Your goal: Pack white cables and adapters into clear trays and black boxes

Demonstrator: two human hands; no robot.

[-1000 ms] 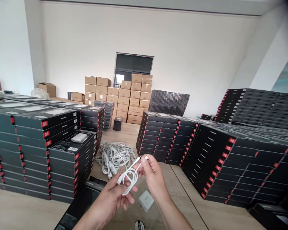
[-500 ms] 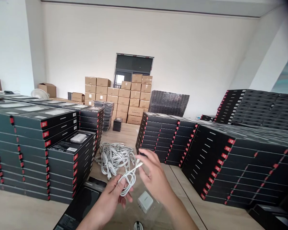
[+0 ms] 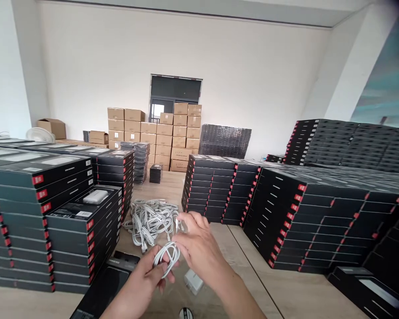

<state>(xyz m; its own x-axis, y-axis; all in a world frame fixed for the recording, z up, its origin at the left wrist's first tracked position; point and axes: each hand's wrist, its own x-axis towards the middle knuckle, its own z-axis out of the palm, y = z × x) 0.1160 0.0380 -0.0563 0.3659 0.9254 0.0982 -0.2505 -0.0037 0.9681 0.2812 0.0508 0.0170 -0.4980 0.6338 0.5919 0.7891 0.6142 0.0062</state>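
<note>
A white cable [image 3: 168, 254], wound in a small loose coil, is pinched between the thumb and fingers of my left hand [image 3: 153, 270]. My right hand [image 3: 199, 243] is closed at the coil's upper side, with the thumb and fingers on the cable; its fingertips partly hide the cable end. Just beyond both hands lies a tangled heap of white cables [image 3: 153, 219] on the table [image 3: 231, 252]. Below my right hand, partly covered by it, is a white charger block [image 3: 193, 282]. A black box [image 3: 101, 288] lies beside my left forearm.
Stacks of black boxes with red marks stand on the left [image 3: 69, 243] and right [image 3: 279, 221]. A white flat item [image 3: 95, 196] rests on a left stack. Brown cartons [image 3: 162, 139] are piled at the back. A small round object [image 3: 185, 313] sits at the near edge.
My right hand has moved in toward the coil and curled its fingers. The coil remains in my left hand. The whole view has shifted, so things appear further left.
</note>
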